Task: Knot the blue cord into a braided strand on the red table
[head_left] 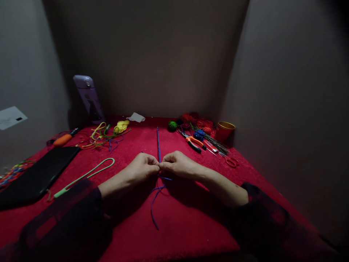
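Note:
A thin blue-purple cord [159,145] runs straight away from me over the red tabletop, and its loose tails curl toward the near edge. My left hand [141,166] pinches this cord between thumb and index finger. Right beside it, my right hand [177,164] also has its thumb and fingertips closed on the cord. The two sets of fingertips nearly touch, and they hide the piece of cord between them. Below the hands, the tails cross in a small loose tangle.
On the left lie a black flat slab [40,173], a pale green looped tool [84,176] and an orange-handled tool [64,139]. A purple bottle [91,98] stands behind. At right are pliers [193,141], scissors [231,161], yarn balls [172,126] and a red cup [225,131].

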Tool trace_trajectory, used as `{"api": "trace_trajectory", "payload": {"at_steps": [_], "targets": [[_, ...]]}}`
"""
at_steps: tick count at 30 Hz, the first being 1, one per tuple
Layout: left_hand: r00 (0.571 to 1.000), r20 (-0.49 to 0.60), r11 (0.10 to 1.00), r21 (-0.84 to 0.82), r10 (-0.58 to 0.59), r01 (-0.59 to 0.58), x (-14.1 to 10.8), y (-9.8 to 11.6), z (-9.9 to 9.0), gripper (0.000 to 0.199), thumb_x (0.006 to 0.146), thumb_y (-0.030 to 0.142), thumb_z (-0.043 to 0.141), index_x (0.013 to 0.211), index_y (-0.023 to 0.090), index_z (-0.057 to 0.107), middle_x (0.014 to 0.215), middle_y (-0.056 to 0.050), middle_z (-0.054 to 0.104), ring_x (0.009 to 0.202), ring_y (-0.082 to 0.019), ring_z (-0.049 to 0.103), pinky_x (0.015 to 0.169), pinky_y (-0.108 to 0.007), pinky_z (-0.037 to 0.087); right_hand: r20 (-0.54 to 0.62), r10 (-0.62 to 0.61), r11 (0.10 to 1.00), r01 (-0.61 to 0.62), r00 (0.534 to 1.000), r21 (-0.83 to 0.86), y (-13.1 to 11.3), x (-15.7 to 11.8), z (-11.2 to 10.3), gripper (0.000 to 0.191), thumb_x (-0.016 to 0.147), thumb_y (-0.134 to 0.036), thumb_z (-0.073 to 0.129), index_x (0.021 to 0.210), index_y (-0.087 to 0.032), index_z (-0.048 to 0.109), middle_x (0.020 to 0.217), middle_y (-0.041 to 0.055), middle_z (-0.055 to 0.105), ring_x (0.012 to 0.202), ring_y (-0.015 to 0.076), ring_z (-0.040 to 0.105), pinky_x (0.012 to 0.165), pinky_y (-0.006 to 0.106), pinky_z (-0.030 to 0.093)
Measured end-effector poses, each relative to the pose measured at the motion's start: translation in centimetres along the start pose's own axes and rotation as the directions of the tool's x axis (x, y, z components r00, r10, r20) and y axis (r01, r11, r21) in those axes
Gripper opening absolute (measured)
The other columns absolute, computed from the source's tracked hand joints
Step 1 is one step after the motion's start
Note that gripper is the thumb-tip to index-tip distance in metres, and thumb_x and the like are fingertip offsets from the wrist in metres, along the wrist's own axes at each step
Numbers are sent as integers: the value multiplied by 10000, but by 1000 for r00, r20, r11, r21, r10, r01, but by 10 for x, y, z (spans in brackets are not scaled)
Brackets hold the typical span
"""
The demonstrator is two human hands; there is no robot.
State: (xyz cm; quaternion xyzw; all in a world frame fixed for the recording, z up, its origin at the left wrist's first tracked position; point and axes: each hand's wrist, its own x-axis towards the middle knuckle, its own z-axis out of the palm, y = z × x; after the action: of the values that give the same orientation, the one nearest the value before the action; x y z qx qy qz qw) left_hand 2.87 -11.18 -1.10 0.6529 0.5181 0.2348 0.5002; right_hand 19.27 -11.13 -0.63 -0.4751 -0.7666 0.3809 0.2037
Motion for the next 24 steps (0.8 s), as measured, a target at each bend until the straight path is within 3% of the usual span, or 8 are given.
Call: {"api": "trace_trajectory", "payload": {"at_steps": [5, 9, 15, 19, 21, 24], "targets": [[981, -32, 943, 282, 190, -173, -2, -1, -4, 169, 637, 237, 479, 627, 121, 601, 559, -16, 550, 524, -109, 464, 485, -215, 293, 58, 107, 970, -117, 993, 213, 2, 1, 4, 214, 714, -297, 494, 572, -176, 391, 470, -76, 319, 381, 38, 255, 356, 188, 175], [961, -91, 835, 521, 261, -178, -16, 11, -8, 211, 675, 234, 458, 642, 145, 647, 571, -25, 567, 548, -122, 480, 499, -222, 286, -1, 110, 959, -106, 994, 264, 7, 3, 8, 197, 692, -282, 496, 561, -176, 393, 443, -85, 297, 357, 32, 230, 342, 190, 151], [947, 64, 728, 625, 314, -283, -31, 22, 2, 197, 677, 173, 439, 526, 142, 562, 482, 20, 418, 459, -69, 318, 461, -212, 208, 44, 81, 941, -91, 996, 326, 8, 1, 6, 188, 655, -257, 507, 532, -171, 395, 420, -85, 298, 343, 28, 222, 324, 188, 141], [930, 115, 704, 623, 350, -342, -33, 22, 6, 200, 690, 162, 445, 548, 140, 584, 472, 30, 373, 453, -63, 279, 463, -212, 199, 92, 85, 938, -111, 992, 327, 6, 0, 4, 160, 643, -257, 529, 550, -156, 447, 429, -81, 333, 349, 24, 234, 328, 184, 154], [922, 185, 744, 547, 339, -383, -38, 24, 8, 207, 691, 146, 440, 564, 142, 603, 475, 30, 385, 451, -63, 292, 460, -208, 208, 106, 92, 941, -121, 990, 317, 6, 1, 3, 138, 646, -238, 523, 559, -152, 458, 430, -80, 342, 352, 23, 244, 335, 184, 157], [889, 370, 849, 345, 269, -400, -50, 30, 11, 221, 718, 194, 463, 574, 142, 623, 481, 27, 429, 442, -64, 303, 441, -205, 224, 112, 96, 932, -129, 989, 338, 8, 1, 3, 133, 659, -221, 518, 565, -155, 452, 436, -77, 347, 356, 25, 253, 342, 187, 164]]}}
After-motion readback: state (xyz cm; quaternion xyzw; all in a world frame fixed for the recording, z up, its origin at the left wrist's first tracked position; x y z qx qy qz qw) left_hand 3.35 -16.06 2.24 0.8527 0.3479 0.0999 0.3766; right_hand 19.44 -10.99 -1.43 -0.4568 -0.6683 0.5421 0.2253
